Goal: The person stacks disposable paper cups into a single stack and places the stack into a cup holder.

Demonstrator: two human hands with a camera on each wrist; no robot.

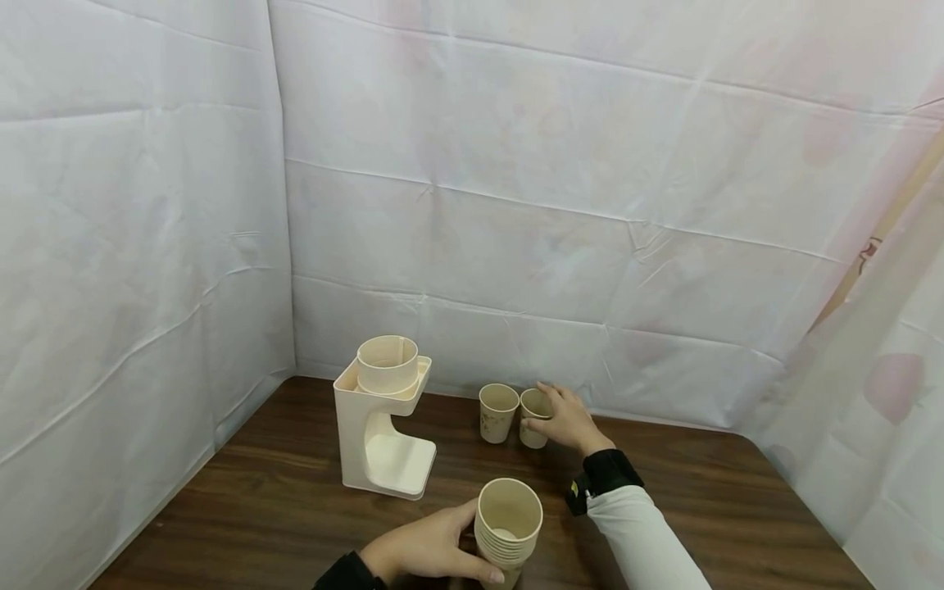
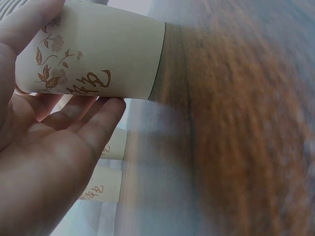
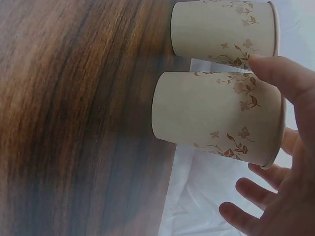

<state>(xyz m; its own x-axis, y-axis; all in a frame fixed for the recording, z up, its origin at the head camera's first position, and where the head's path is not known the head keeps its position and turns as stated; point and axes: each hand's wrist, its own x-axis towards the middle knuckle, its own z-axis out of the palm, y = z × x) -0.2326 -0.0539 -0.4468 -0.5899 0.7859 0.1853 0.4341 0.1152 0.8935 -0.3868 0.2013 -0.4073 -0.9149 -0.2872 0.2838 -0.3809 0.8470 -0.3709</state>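
Observation:
My left hand (image 1: 435, 545) grips a stack of paper cups (image 1: 509, 524) near the front of the table, thumb on one side and fingers round the other. In the left wrist view the lowest cup (image 2: 108, 54) shows a brown floral print and brown lettering. At the back, two single paper cups stand upright side by side: a left one (image 1: 497, 414) and a right one (image 3: 211, 115). My right hand (image 1: 568, 422) is around the right cup near its rim, thumb and fingers spread loosely. Whether the fingertips touch it is hard to tell.
A cream C-shaped stand (image 1: 354, 442) with a round, open-topped holder (image 1: 387, 377) occupies the left of the dark wooden table (image 1: 251, 508). White cloth (image 1: 472, 246) hangs close behind the cups and along the left side.

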